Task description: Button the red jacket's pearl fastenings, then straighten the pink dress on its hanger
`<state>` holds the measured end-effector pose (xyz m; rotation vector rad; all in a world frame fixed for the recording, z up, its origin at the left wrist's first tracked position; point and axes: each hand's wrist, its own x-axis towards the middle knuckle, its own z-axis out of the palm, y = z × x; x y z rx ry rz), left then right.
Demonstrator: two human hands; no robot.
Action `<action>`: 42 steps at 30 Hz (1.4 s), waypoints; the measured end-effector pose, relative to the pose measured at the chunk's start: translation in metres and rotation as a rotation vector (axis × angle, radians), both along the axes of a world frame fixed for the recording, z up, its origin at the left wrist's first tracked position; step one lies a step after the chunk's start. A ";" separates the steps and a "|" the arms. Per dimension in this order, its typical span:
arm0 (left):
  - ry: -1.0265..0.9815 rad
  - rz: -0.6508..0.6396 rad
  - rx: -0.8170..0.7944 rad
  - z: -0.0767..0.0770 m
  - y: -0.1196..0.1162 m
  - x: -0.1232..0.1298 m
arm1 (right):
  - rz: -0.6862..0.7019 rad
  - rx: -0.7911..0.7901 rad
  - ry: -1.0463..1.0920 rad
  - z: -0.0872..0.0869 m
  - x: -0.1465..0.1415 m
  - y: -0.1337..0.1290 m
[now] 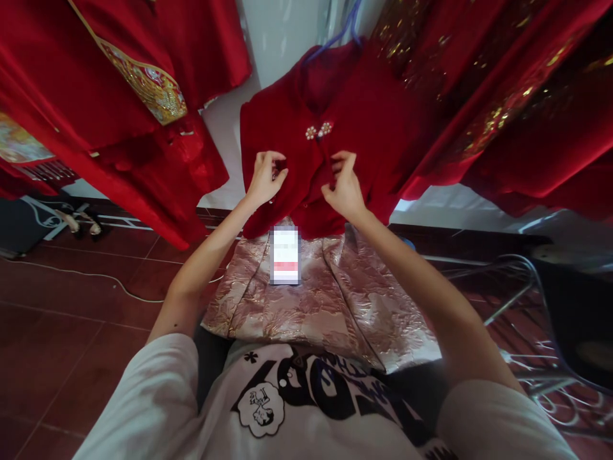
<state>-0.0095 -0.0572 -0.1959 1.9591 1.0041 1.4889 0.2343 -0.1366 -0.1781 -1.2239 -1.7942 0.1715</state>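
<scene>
While the red garment [275, 121] is draping across the frame's upper centre, the left hand [266, 179] and right hand [347, 186] are curling at its front; I can't tell whether either is gripping cloth. Working gently, without tugging the flower clasp [326, 128], should be keeping edges even.

Above the front of the dark red garment [378, 121] are both hands — left hand [267, 177] and right hand [345, 186] — thumbs apart from curled fingers. Higher on the garment sit flower clasps [325, 129]; above it, a blue hanger [354, 22]; below it, patterned pink cloth [306, 313] bearing a lit, pixelated screen [285, 255].
</scene>
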 end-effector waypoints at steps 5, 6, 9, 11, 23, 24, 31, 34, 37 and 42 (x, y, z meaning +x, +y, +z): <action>-0.072 0.074 -0.054 -0.032 -0.009 -0.018 | 0.089 -0.045 0.236 -0.001 0.027 -0.006; -0.079 0.071 -0.057 -0.034 -0.010 -0.018 | 0.117 -0.035 0.274 0.006 0.031 -0.009; -0.096 0.032 -0.076 -0.035 -0.009 -0.014 | 0.170 0.009 0.313 0.037 0.035 -0.022; -0.118 0.006 -0.088 -0.031 -0.009 -0.011 | 0.175 0.024 0.297 0.059 0.028 -0.032; -0.226 -0.106 -0.246 -0.011 -0.021 -0.011 | 0.287 -0.113 -0.203 0.054 -0.059 0.006; -0.223 -0.106 -0.254 -0.010 -0.022 -0.013 | 0.286 -0.113 -0.200 0.048 -0.061 0.013; -0.182 -0.101 -0.219 -0.007 -0.022 -0.017 | 0.294 -0.113 -0.268 0.027 -0.063 0.030; -0.207 -0.108 -0.238 -0.005 -0.025 -0.014 | 0.296 -0.117 -0.314 0.030 -0.062 0.029; -0.230 -0.113 -0.227 -0.001 -0.030 -0.011 | 0.300 -0.114 -0.349 0.034 -0.061 0.029; -0.261 -0.065 -0.207 -0.005 -0.025 -0.012 | 0.304 -0.091 -0.384 0.035 -0.062 0.032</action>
